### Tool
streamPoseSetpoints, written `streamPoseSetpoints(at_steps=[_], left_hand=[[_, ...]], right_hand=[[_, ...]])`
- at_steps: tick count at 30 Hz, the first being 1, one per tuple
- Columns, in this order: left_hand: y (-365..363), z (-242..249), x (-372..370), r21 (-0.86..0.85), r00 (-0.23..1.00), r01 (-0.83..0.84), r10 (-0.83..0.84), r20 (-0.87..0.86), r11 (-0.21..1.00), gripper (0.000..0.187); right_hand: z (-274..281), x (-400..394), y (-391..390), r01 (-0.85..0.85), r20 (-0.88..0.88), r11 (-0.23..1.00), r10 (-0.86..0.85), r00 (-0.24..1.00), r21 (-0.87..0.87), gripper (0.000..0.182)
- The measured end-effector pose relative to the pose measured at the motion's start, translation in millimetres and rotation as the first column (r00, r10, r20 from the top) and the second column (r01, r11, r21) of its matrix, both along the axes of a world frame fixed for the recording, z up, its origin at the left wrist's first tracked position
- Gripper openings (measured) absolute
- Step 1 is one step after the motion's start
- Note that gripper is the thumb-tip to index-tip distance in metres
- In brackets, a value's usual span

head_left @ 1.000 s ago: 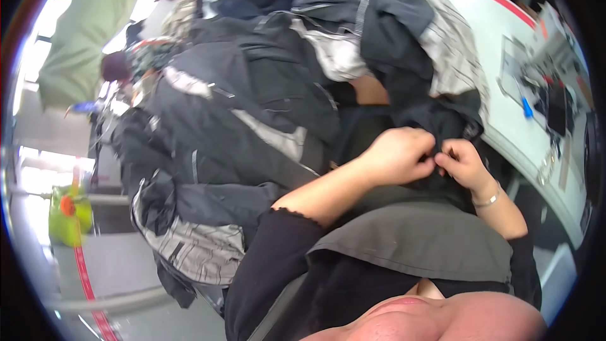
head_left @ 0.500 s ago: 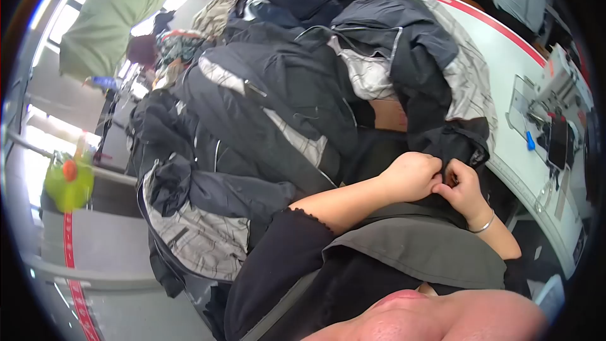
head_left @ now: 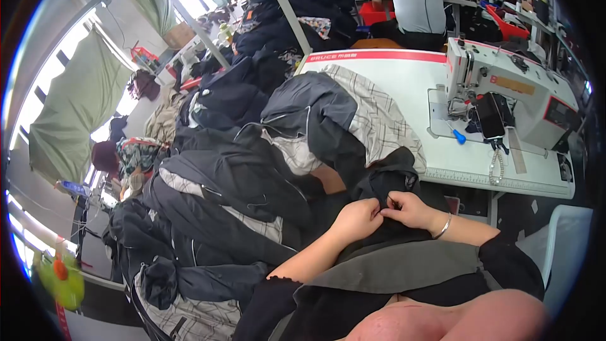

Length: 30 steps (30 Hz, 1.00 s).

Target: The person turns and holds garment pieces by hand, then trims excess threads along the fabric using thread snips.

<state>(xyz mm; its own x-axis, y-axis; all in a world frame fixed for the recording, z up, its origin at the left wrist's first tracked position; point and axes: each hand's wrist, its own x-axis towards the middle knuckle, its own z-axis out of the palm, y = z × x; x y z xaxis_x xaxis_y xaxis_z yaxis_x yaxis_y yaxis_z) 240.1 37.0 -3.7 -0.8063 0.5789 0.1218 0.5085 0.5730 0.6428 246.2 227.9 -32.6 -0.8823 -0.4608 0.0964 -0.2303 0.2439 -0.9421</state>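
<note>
A dark grey jacket (head_left: 328,104) with a pale checked lining (head_left: 386,117) spreads from the sewing table down to my lap. One black end of it, perhaps a sleeve (head_left: 388,180), lies at my fingers. My left hand (head_left: 356,220) is closed in a pinch on this dark cloth. Close beside it, fingertips nearly touching, my right hand (head_left: 413,209) wears a bracelet and also pinches the cloth. Whatever small detail lies between the fingertips is hidden.
More dark jackets (head_left: 221,196) are heaped at my left. A white sewing machine (head_left: 511,82) stands on the white table (head_left: 404,76) at right, with a phone (head_left: 489,117) and a blue-handled tool (head_left: 459,136) nearby. A person in a light shirt (head_left: 413,0) sits beyond.
My view has tilted up and turned right, bringing the sewing machine and the seated person into fuller view. Both hands stay together on the dark cloth.
</note>
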Motion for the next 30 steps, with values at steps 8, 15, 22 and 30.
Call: streamPoseSetpoints(at_steps=[8, 15, 22, 30], left_hand=[[10, 1, -1, -0.064, 0.993, 0.005, -0.013, -0.115, 0.998, 0.021], [2, -3, -9, 0.344, 0.917, 0.112, -0.230, 0.326, 0.932, 0.027], [1, -12, -16, 0.785, 0.541, -0.365, -0.572, 0.616, 0.501, 0.010], [13, -19, -12, 0.684, 0.508, -0.690, -0.514, 0.691, 0.238, 0.003]], right_hand=[[10, -3, 13, -0.055, -0.058, 0.998, 0.053, 0.997, -0.038, 0.020], [49, -21, 19, -0.324, 0.207, 0.922, 0.366, 0.907, -0.211, 0.016], [41, -16, -7, 0.135, 0.445, 0.715, 0.265, 0.856, -0.686, 0.021], [27, -14, -11, 0.296, 0.495, 0.525, 0.291, 0.819, -0.798, 0.017]])
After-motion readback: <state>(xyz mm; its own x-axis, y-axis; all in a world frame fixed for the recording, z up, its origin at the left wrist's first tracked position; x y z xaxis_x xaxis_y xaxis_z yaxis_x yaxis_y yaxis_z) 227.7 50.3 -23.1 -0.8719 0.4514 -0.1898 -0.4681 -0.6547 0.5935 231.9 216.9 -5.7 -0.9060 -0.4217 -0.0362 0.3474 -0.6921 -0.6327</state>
